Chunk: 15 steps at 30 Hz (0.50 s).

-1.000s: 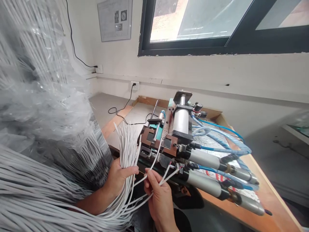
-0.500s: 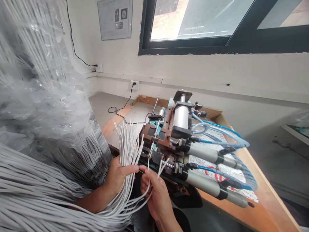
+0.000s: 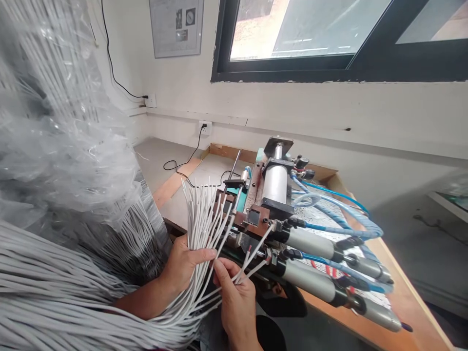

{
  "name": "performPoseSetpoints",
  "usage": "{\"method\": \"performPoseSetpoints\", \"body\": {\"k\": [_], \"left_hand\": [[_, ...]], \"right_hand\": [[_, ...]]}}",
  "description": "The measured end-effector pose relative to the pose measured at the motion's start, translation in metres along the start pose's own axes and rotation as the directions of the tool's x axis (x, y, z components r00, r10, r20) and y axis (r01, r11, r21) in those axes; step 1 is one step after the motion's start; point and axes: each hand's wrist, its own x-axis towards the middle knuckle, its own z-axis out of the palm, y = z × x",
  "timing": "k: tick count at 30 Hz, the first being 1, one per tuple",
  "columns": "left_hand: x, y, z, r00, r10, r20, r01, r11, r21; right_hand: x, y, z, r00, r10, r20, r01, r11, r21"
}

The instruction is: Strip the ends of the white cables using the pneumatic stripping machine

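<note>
My left hand (image 3: 186, 263) is closed around a thick bundle of white cables (image 3: 201, 219), its thumb laid across them and their ends fanned upward. Close beside it, my right hand (image 3: 236, 292) pinches a few separate cables (image 3: 252, 265) that stick out to the right; a bit of red shows at one tip. Thumb and fingers of the right hand almost meet the left thumb at the bundle's edge. Just beyond both hands stands a pneumatic machine (image 3: 258, 217) with brown plates and metal cylinders. The cables run down and left from my hands into a larger mass.
A large heap of grey-white cables (image 3: 54, 287) fills the left, partly under clear plastic wrap (image 3: 69, 165). Blue air hoses (image 3: 351, 219) loop at the machine's right. A wooden-edged table (image 3: 405, 297) carries the machine. A black cord (image 3: 199, 141) runs to a wall socket.
The machine's two cylinder rods at the right now reach further out. A cable that was at the machine's jaws has come away, and more separate cables now stick out from my right hand.
</note>
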Motion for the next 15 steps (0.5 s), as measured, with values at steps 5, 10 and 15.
{"method": "performPoseSetpoints", "body": {"k": [5, 10, 15], "left_hand": [[0.004, -0.002, -0.004, 0.997, -0.027, -0.079, 0.027, 1.0, 0.001], [0.005, 0.002, -0.003, 0.992, -0.04, -0.116, 0.042, 0.999, 0.008], [0.007, 0.004, 0.0, 0.995, -0.022, -0.094, 0.022, 1.0, 0.0]], "right_hand": [[-0.002, -0.001, 0.001, 0.997, 0.077, -0.027, -0.073, 0.989, 0.125], [0.002, -0.004, 0.003, 0.982, 0.176, -0.068, -0.152, 0.951, 0.268], [0.012, -0.007, 0.004, 0.966, 0.242, -0.092, -0.197, 0.917, 0.347]]}}
